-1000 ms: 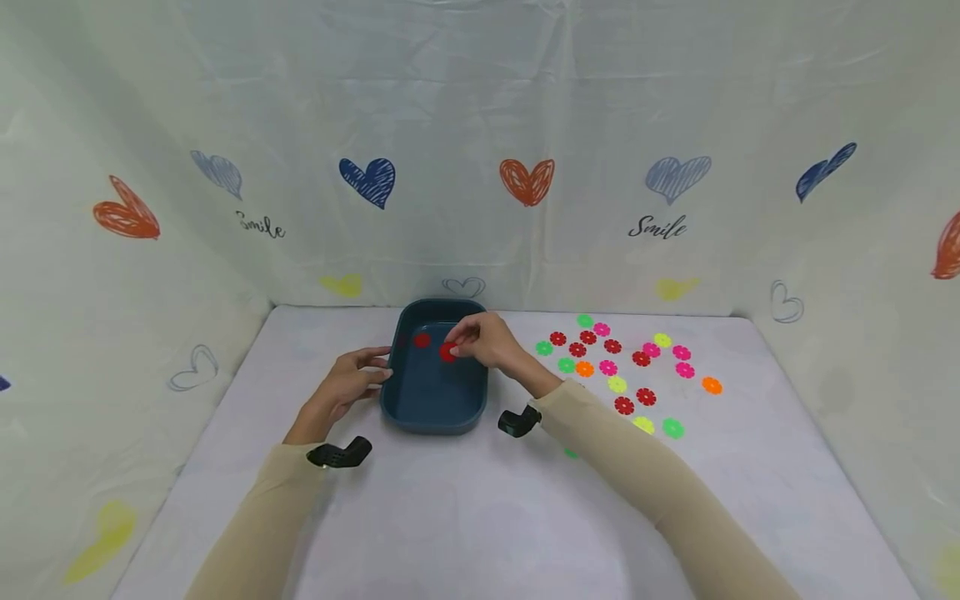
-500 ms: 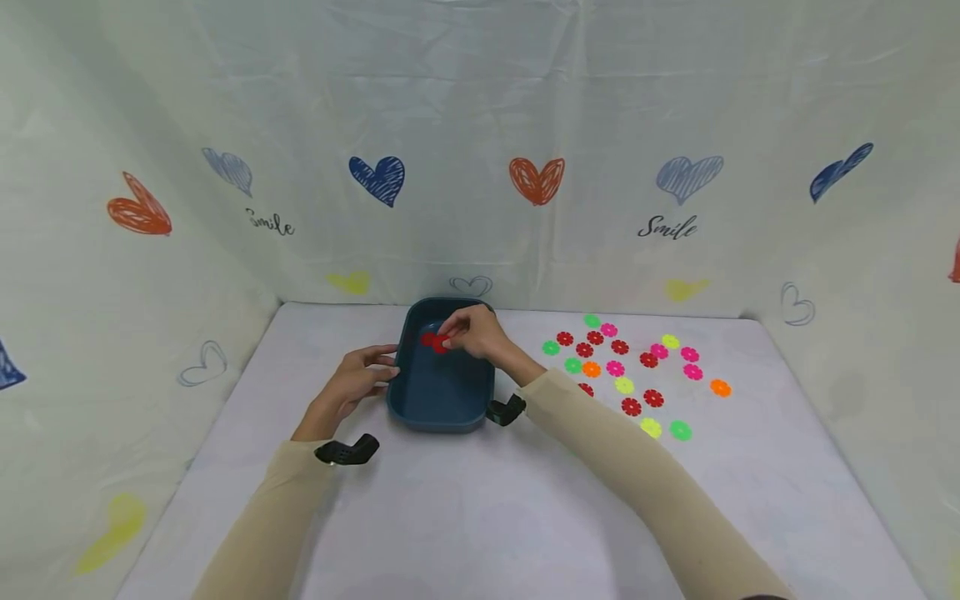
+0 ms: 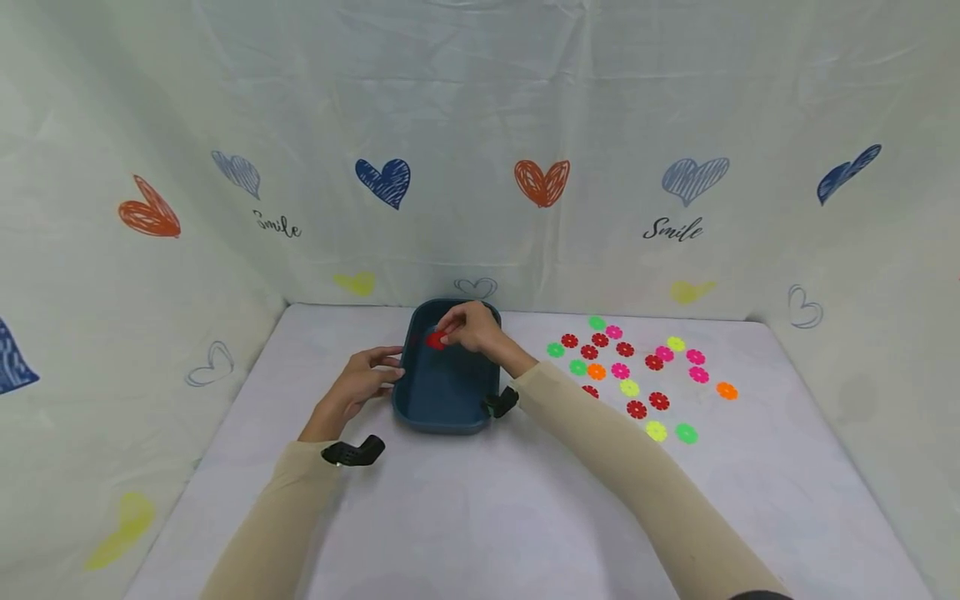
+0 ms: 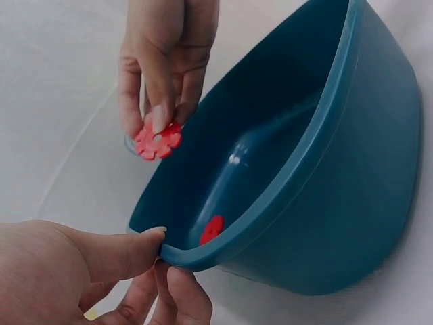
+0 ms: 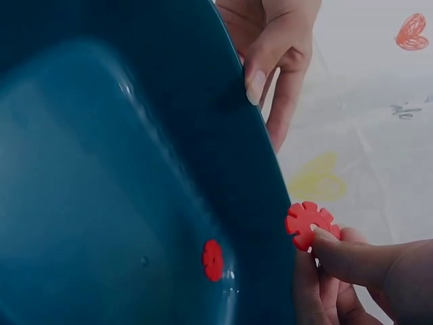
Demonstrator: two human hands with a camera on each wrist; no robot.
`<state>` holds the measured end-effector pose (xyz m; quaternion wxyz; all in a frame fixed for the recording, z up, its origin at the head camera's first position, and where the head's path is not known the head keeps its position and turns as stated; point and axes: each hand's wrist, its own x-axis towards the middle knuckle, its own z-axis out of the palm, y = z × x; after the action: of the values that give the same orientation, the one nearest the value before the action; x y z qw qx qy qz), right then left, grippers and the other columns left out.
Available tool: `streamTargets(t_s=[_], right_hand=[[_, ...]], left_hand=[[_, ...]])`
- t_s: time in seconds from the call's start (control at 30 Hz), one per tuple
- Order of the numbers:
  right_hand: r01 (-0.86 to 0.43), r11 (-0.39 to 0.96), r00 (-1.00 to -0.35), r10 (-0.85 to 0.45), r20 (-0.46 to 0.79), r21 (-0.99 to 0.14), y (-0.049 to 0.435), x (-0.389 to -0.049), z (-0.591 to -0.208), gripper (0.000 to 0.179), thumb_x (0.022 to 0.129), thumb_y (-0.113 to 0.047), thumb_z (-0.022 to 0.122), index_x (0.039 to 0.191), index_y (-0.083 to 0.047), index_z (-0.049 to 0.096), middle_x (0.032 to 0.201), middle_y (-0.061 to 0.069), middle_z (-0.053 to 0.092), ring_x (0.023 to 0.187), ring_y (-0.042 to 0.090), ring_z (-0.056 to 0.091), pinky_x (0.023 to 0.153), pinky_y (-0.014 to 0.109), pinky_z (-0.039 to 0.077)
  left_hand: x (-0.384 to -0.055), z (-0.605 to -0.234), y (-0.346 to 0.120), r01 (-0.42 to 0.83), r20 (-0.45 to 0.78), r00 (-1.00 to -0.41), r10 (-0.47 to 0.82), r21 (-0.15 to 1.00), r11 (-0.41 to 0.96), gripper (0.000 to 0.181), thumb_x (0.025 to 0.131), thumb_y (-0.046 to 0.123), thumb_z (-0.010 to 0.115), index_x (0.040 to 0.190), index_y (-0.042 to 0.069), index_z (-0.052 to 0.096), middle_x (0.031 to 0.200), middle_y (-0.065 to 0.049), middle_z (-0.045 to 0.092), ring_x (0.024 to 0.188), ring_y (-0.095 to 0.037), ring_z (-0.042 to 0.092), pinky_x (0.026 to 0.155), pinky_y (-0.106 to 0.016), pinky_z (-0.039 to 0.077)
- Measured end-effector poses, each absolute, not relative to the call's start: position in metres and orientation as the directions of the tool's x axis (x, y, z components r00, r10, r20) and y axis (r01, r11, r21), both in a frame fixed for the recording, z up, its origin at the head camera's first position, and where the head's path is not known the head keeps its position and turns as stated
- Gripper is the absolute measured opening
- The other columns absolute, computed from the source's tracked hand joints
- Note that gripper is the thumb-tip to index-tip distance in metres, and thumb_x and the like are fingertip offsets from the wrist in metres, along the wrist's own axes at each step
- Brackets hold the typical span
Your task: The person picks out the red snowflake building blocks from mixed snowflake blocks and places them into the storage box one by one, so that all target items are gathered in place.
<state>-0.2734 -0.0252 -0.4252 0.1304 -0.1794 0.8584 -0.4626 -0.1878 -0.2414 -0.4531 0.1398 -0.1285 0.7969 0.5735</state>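
Over the last second, the right hand (image 3: 474, 327) has advanced leftward over the blue tub (image 3: 446, 419), bringing the pinched red disc (image 3: 436, 340) into line, in head view, with the loose red disc (image 5: 212, 260) previously seen apart. The right sleeve (image 3: 600, 450) has uncovered another red disc (image 3: 591, 391) and covered a green disc.

Bin (image 3: 444, 396) on table (image 3: 450, 525), left of scattered discs (image 3: 620, 371); one disc (image 4: 212, 230) inside; sheet (image 3: 457, 108) behind.

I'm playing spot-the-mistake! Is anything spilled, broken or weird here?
Nothing stands out. The blue tub sits upright, and the red disc in the right hand looks unbroken. Colourful discs lie scattered over the table, but flat, and none looks broken from here.
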Motion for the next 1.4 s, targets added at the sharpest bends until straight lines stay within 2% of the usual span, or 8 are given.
streamTargets(t_s=[0.43, 0.6, 0.87, 1.0, 1.23, 1.4], right_hand=[[-0.134, 0.46, -0.883, -0.457, -0.105, -0.878, -0.036, -0.282, -0.426, 0.018, 0.088, 0.005, 0.081, 0.106, 0.002, 0.08, 0.1, 0.016, 0.077, 0.092, 0.023, 0.071, 0.083, 0.029, 0.056], [-0.116, 0.473, -0.884, -0.45, -0.125, -0.874, -0.039, -0.286, -0.427, 0.018, 0.089, 0.004, 0.081, 0.108, 0.002, 0.08, 0.103, 0.017, 0.077, 0.096, 0.025, 0.071, 0.087, 0.032, 0.057], [-0.08, 0.533, -0.901, -0.4, -0.167, -0.843, -0.048, -0.294, -0.435, 0.019, 0.09, 0.004, 0.081, 0.108, 0.002, 0.08, 0.103, 0.017, 0.077, 0.09, 0.02, 0.067, 0.087, 0.032, 0.055], [-0.103, 0.548, -0.901, -0.405, -0.155, -0.83, -0.048, -0.293, -0.437, 0.018, 0.09, 0.003, 0.081, 0.107, 0.001, 0.08, 0.102, 0.017, 0.078, 0.092, 0.023, 0.068, 0.088, 0.034, 0.055], [-0.094, 0.577, -0.905, -0.389, -0.172, -0.811, -0.052, -0.295, -0.446, 0.016, 0.09, 0.003, 0.08, 0.106, 0.0, 0.081, 0.099, 0.014, 0.078, 0.087, 0.018, 0.068, 0.081, 0.028, 0.055], [-0.051, 0.59, -0.903, -0.372, -0.215, -0.806, -0.054, -0.297, -0.451, 0.015, 0.09, 0.005, 0.078, 0.103, -0.001, 0.082, 0.098, 0.012, 0.078, 0.088, 0.019, 0.069, 0.086, 0.031, 0.057]], left_hand=[[-0.188, -0.453, -0.24, -0.386, -0.389, -0.92, -0.057, 0.865, 0.321, 0.055, 0.104, 0.002, 0.063, 0.157, 0.003, 0.049, 0.143, -0.023, 0.054, 0.11, -0.028, 0.06, 0.084, -0.03, 0.056], [-0.189, -0.453, -0.241, -0.386, -0.389, -0.92, -0.057, 0.866, 0.318, 0.055, 0.103, 0.001, 0.063, 0.157, 0.003, 0.049, 0.143, -0.023, 0.054, 0.107, -0.027, 0.062, 0.082, -0.029, 0.055], [-0.19, -0.453, -0.241, -0.389, -0.393, -0.918, -0.057, 0.864, 0.319, 0.055, 0.104, 0.003, 0.063, 0.157, 0.005, 0.049, 0.143, -0.022, 0.055, 0.11, -0.029, 0.063, 0.089, -0.035, 0.055], [-0.19, -0.453, -0.242, -0.389, -0.393, -0.918, -0.054, 0.866, 0.314, 0.055, 0.104, 0.002, 0.063, 0.157, 0.005, 0.049, 0.142, -0.022, 0.055, 0.111, -0.029, 0.063, 0.089, -0.034, 0.055], [-0.189, -0.452, -0.242, -0.376, -0.38, -0.924, -0.051, 0.872, 0.314, 0.055, 0.103, 0.001, 0.062, 0.156, 0.003, 0.049, 0.142, -0.023, 0.056, 0.11, -0.028, 0.063, 0.086, -0.031, 0.055], [-0.188, -0.453, -0.242, -0.371, -0.374, -0.926, -0.051, 0.877, 0.306, 0.055, 0.103, 0.0, 0.063, 0.156, 0.003, 0.05, 0.141, -0.023, 0.056, 0.11, -0.027, 0.062, 0.086, -0.032, 0.056]])
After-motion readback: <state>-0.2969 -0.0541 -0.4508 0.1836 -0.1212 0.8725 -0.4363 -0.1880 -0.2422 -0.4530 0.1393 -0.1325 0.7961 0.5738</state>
